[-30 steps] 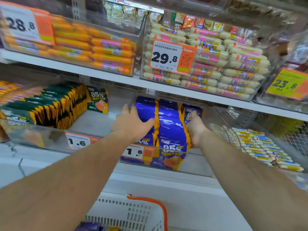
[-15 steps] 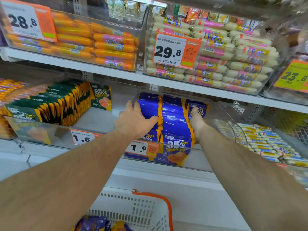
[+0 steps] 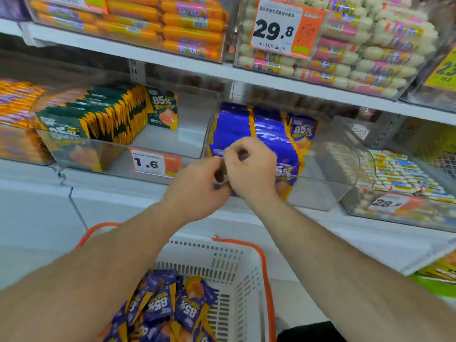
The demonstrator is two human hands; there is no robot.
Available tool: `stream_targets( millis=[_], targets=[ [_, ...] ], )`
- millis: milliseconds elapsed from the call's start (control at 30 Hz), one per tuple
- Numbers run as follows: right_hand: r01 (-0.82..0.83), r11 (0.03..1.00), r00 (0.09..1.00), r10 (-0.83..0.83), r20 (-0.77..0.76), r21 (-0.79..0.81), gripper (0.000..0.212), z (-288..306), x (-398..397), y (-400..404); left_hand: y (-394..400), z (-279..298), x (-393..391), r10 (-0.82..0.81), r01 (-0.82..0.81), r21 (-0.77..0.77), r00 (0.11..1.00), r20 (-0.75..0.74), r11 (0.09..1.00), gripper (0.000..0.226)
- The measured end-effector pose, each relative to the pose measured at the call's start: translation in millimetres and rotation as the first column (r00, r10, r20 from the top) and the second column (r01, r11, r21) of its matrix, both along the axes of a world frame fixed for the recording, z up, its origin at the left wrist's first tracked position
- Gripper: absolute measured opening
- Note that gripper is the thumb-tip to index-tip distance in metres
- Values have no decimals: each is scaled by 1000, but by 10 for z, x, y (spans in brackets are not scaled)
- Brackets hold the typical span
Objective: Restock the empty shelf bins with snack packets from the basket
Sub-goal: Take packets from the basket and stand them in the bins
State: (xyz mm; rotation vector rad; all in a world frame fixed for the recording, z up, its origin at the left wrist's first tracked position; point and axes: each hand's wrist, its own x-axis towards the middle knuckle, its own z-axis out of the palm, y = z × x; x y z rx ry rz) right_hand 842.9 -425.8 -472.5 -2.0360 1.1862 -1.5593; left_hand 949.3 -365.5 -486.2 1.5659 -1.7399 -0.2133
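Note:
Purple snack packets (image 3: 269,134) stand in rows in a clear shelf bin (image 3: 320,191) on the middle shelf. My left hand (image 3: 197,186) and my right hand (image 3: 251,169) are close together in front of the bin's front wall. Both have curled fingers, and I see nothing held in either. Their knuckles nearly touch. Below them, a white basket (image 3: 237,255) with orange handles holds several more purple packets (image 3: 167,307).
A bin of green packets (image 3: 98,117) sits left of the purple one, with bare floor at its right side. A 1.6 price tag (image 3: 154,164) hangs on its front. Sausage packs fill the upper shelf bins (image 3: 192,28), and another bin (image 3: 407,178) is at right.
Both hands have pulled back out of the purple bin and come together in front of it, fingers now curled. The view tilted down, showing more of the basket.

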Motion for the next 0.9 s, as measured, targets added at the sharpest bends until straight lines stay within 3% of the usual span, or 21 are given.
stream_targets(
  millis=[133, 300, 400, 500, 567, 667, 767, 833, 900],
  targets=[
    [-89, 972, 996, 90, 5, 219, 12, -751, 281, 248, 261, -536, 267, -6, -17, 282, 997, 79, 959, 12],
    [-15, 813, 895, 270, -355, 582, 22, -1987, 254, 443, 587, -1312, 637, -42, -33, 622, 994, 105, 782, 24],
    [132, 630, 768, 423, -481, 766, 25, -2684, 160, 520, 657, -1597, 780, -35, -56, 718, 993, 111, 694, 24],
    [273, 589, 535, 565, -629, 761, 10, -3166, 96, 655, 659, -1792, 862, -5, -85, 746, 993, 117, 661, 22],
    [293, 633, 375, 613, -696, 716, 34, -3402, 121, 712, 653, -1932, 895, 5, -82, 770, 995, 102, 633, 20],
    [283, 640, 349, 625, -698, 714, 82, -3620, 220, 781, 638, -2107, 945, 16, -79, 793, 996, 87, 604, 20],
    [323, 568, 352, 671, -653, 757, 118, -3811, 272, 873, 625, -2187, 979, 15, -74, 813, 997, 79, 577, 25],
    [328, 577, 320, 677, -663, 748, 117, -3901, 265, 963, 616, -2218, 998, 21, -75, 820, 997, 77, 567, 27],
    [306, 637, 293, 645, -706, 708, 99, -3922, 234, 1066, 609, -2234, 1001, 21, -73, 824, 997, 74, 562, 26]
  ],
)
